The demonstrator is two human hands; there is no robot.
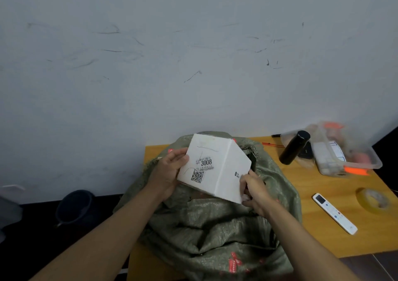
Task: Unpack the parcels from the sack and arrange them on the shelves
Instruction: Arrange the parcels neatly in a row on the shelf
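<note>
Parcel (213,168), a white box marked 3008, hangs tilted between my hands just above the green sack (215,226). My left hand (170,173) grips its labelled face, thumb across it; my right hand (255,192) pinches the lower corner. I judge that corner hold thin: a slip could drop the box back into the sack, or toward the remote (335,214) right of my right hand.
</note>
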